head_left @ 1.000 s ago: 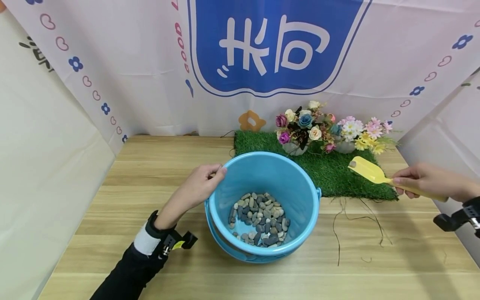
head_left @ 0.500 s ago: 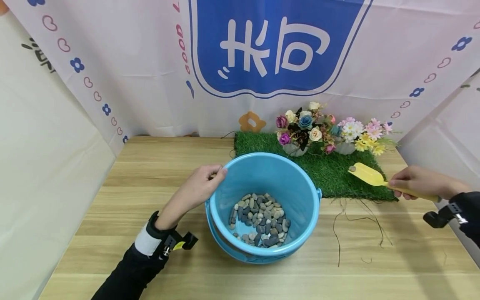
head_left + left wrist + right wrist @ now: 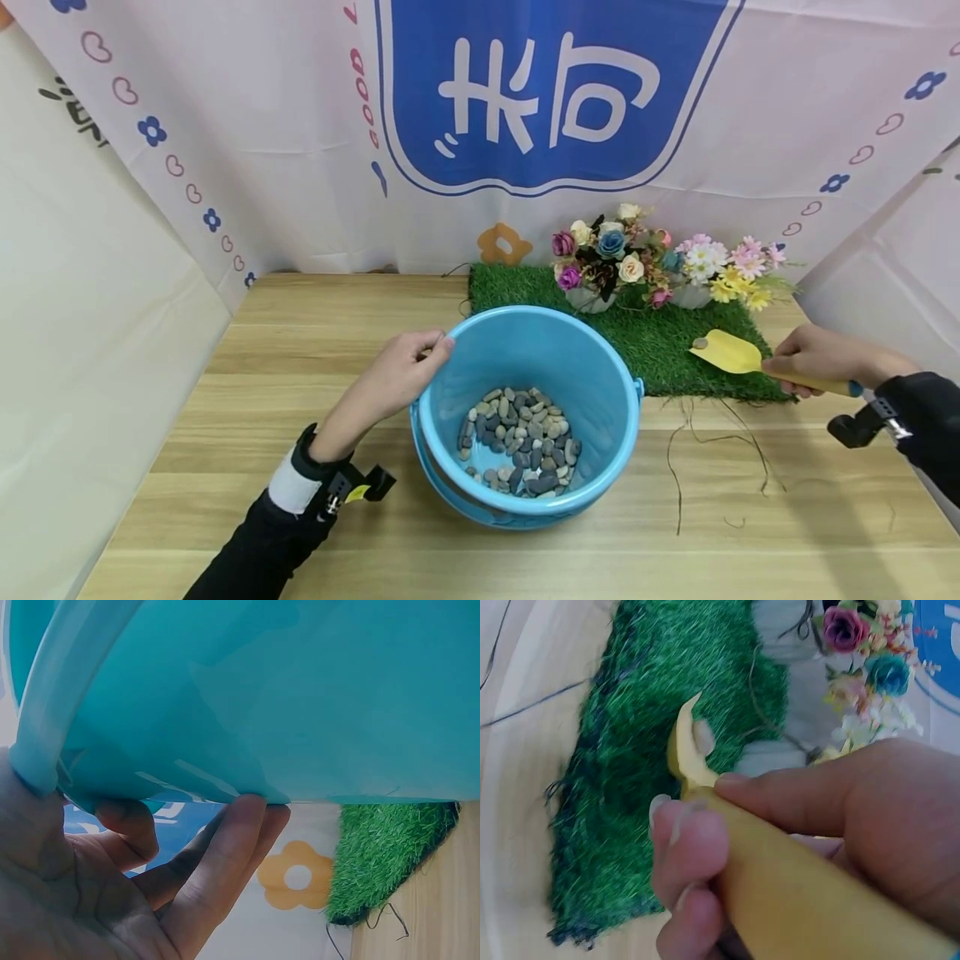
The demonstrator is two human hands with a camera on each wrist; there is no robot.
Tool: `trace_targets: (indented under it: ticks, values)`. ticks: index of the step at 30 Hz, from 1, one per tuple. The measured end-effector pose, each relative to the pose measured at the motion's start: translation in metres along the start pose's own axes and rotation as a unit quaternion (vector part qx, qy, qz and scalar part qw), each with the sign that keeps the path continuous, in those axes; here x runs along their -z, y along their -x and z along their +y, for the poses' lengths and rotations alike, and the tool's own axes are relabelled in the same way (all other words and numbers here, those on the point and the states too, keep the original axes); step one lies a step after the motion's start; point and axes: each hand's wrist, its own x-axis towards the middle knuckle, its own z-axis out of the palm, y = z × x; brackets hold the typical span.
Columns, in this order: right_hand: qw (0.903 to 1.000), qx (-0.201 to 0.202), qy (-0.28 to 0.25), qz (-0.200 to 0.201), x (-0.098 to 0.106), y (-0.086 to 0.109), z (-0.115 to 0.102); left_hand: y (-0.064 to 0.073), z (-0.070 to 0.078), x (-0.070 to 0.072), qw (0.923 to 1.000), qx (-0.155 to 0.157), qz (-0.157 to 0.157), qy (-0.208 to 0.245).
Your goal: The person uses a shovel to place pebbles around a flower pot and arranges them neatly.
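A blue bucket (image 3: 592, 350) stands mid-table with several grey and tan pebbles (image 3: 525, 433) on its floor. My left hand (image 3: 397, 371) grips its left rim. In the left wrist view the thumb is at the rim while the fingers (image 3: 225, 862) press the outer wall. My right hand (image 3: 832, 358) holds a yellow toy shovel (image 3: 726, 352) by its handle, fingers and thumb wrapped around it. One small pebble (image 3: 700, 342) lies at the front of the shovel's blade, which is over the grass mat; the right wrist view shows the pebble (image 3: 703, 738) in the blade from the side.
A green artificial grass mat (image 3: 660, 358) lies behind and right of the bucket. Two pots of artificial flowers (image 3: 630, 267) (image 3: 720, 267) stand at its back edge. Loose dark threads (image 3: 675, 467) trail over the wooden table (image 3: 300, 325). A printed cloth (image 3: 315, 167) hangs behind.
My right hand has moved left and slightly down with the shovel, and the blade has tilted, the pebble still on it. The left hand and bucket have stayed put.
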Motion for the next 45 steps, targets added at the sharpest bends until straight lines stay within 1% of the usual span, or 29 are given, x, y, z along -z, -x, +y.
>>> trace_targets:
  ticks: [3, 8, 10, 12, 15, 20, 25, 28, 30, 32, 34, 36, 38, 39, 41, 43, 45]
  values:
    - [0.9998, -0.018, 0.011, -0.004, 0.003, -0.003, -0.012, 0.001, 0.0, 0.0, 1.0, -0.001, 0.001, 0.001]
    - [0.9981, -0.048, 0.028, -0.028, 0.009, -0.007, -0.03, 0.001, 0.0, 0.0, 1.0, 0.001, 0.0, 0.001]
    - [0.9966, -0.065, 0.033, -0.038, 0.011, -0.008, -0.037, 0.001, 0.001, 0.0, 1.0, 0.002, -0.002, 0.0]
    - [0.9955, -0.075, 0.041, -0.042, 0.013, -0.009, -0.042, 0.001, 0.001, 0.0, 1.0, 0.002, -0.002, 0.0]
    - [0.9944, -0.079, 0.047, -0.052, 0.016, -0.01, -0.049, 0.001, 0.001, 0.001, 1.0, 0.004, -0.001, 0.0]
    - [0.9935, -0.073, 0.051, -0.07, 0.02, -0.009, -0.056, 0.002, 0.002, 0.001, 1.0, 0.004, 0.0, -0.001]
    - [0.9928, -0.076, 0.056, -0.074, 0.027, 0.004, -0.061, 0.002, 0.002, 0.001, 1.0, 0.004, -0.002, 0.001]
    - [0.9928, -0.074, 0.043, -0.084, 0.032, 0.013, -0.064, 0.002, 0.002, 0.0, 1.0, 0.003, -0.003, 0.004]
    - [0.9931, -0.055, 0.027, -0.1, 0.034, 0.018, -0.066, 0.002, 0.002, 0.0, 1.0, 0.001, -0.005, 0.006]
    - [0.9922, -0.016, 0.016, -0.122, 0.037, 0.022, -0.067, 0.002, 0.002, 0.0, 0.9999, -0.001, -0.006, 0.008]
    - [0.9886, 0.055, 0.013, -0.14, 0.039, 0.025, -0.067, 0.002, 0.002, 0.0, 0.9999, -0.002, -0.008, 0.01]
    - [0.9808, 0.132, 0.009, -0.143, 0.042, 0.026, -0.07, 0.001, 0.001, 0.0, 0.9999, -0.003, -0.01, 0.012]
    - [0.9685, 0.21, 0.002, -0.134, 0.045, 0.027, -0.075, 0.001, 0.001, 0.0, 0.9998, -0.003, -0.011, 0.015]
    - [0.9623, 0.243, 0.0, -0.123, 0.046, 0.026, -0.078, 0.001, 0.001, 0.0, 0.9998, -0.003, -0.012, 0.015]
    - [0.9521, 0.289, -0.005, -0.1, 0.049, 0.024, -0.088, 0.001, 0.0, 0.0, 0.9998, -0.002, -0.013, 0.017]
    - [0.9459, 0.315, -0.003, -0.078, 0.052, 0.023, -0.099, 0.001, 0.0, 0.0, 0.9998, -0.001, -0.013, 0.018]
    - [0.9452, 0.321, 0.007, -0.059, 0.054, 0.021, -0.113, 0.001, 0.0, 0.001, 0.9998, 0.0, -0.012, 0.017]
